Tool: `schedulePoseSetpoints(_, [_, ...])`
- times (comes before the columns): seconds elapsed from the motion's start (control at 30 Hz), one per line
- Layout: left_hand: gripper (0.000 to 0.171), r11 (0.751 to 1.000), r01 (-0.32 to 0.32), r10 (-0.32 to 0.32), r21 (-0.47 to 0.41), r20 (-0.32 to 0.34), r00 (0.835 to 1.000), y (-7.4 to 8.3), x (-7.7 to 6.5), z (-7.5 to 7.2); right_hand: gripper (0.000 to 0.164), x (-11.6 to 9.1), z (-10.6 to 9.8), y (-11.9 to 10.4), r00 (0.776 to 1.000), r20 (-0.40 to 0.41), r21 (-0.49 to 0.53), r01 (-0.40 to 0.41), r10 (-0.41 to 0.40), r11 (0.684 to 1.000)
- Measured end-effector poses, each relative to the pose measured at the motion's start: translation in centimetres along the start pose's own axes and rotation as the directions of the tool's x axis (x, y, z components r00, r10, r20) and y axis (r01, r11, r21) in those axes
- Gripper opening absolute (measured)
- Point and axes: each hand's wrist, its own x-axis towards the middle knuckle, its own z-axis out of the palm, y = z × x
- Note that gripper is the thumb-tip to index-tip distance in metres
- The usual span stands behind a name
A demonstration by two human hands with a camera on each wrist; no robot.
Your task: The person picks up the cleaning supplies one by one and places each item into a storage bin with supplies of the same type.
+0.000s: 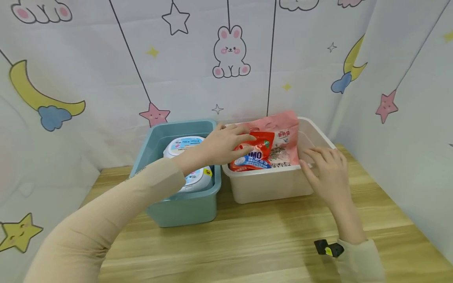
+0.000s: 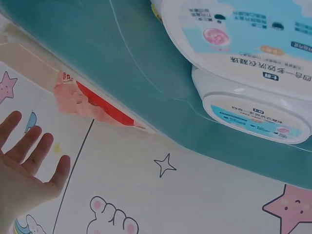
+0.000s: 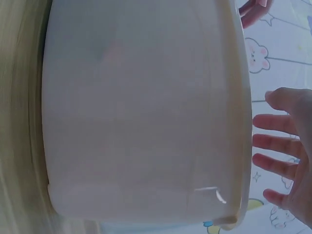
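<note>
My left hand (image 1: 226, 144) reaches over the blue-green bin toward the white bin (image 1: 270, 186), fingers loosely spread above a red OMO detergent bag (image 1: 261, 142). In the left wrist view this hand (image 2: 27, 175) shows separated fingers and nothing in it. A larger pink bag (image 1: 291, 135) leans behind the red one in the white bin. At the bin's right end, my right hand (image 1: 327, 173) hovers by the rim with fingers extended. The right wrist view shows that hand (image 3: 292, 141) holding nothing, beside the rim. Whether either hand touches anything is unclear.
A blue-green bin (image 1: 187, 212) stands left of the white one. Inside are white tubs with blue labels, one (image 1: 182, 144) behind another (image 1: 198, 181). Both bins sit on a wood-grain table (image 1: 247, 243), against a patterned curtain (image 1: 191, 74).
</note>
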Motion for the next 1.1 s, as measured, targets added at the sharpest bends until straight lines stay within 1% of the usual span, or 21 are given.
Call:
schedulePoseSetpoints(0.1, [0.049, 1.000, 0.023, -0.022, -0.009, 0.025, 0.999, 0.2, -0.5, 0.3, 0.034, 0.3, -0.2, -0.2, 0.998, 0.055, -0.026, -0.006, 0.007, 1.000])
schedulePoseSetpoints(0.23, [0.051, 0.998, 0.053, -0.052, -0.020, 0.028, 0.998, 0.3, -1.2, 0.7, 0.036, 0.6, -0.2, -0.3, 0.993, 0.114, -0.056, 0.019, -0.012, 0.998])
schedulePoseSetpoints(0.4, [0.053, 0.995, 0.084, -0.082, -0.049, 0.034, 0.996, 0.7, -2.2, 0.8, 0.037, 1.1, -0.4, -0.7, 0.986, 0.157, -0.076, 0.061, -0.049, 0.995])
schedulePoseSetpoints(0.63, [0.054, 0.994, 0.096, -0.095, -0.049, 0.021, 0.995, 1.5, -3.8, 0.6, 0.038, 1.6, -0.6, -1.5, 0.973, 0.225, -0.092, 0.065, -0.042, 0.994])
schedulePoseSetpoints(0.8, [0.054, 0.992, 0.118, -0.118, -0.040, 0.011, 0.993, 1.9, -4.8, 0.4, 0.041, 1.9, -0.7, -2.0, 0.966, 0.254, -0.093, 0.076, -0.050, 0.993])
schedulePoseSetpoints(0.93, [0.055, 0.991, 0.135, -0.135, -0.001, 0.011, 0.991, 2.1, -5.7, 0.3, 0.042, 1.9, -0.8, -2.3, 0.964, 0.262, -0.090, 0.078, -0.052, 0.993])
schedulePoseSetpoints(1.1, [0.057, 0.991, 0.128, -0.129, 0.034, 0.004, 0.992, 2.2, -7.0, 0.3, 0.047, 2.0, -1.0, -2.6, 0.963, 0.264, -0.085, 0.083, -0.058, 0.993])
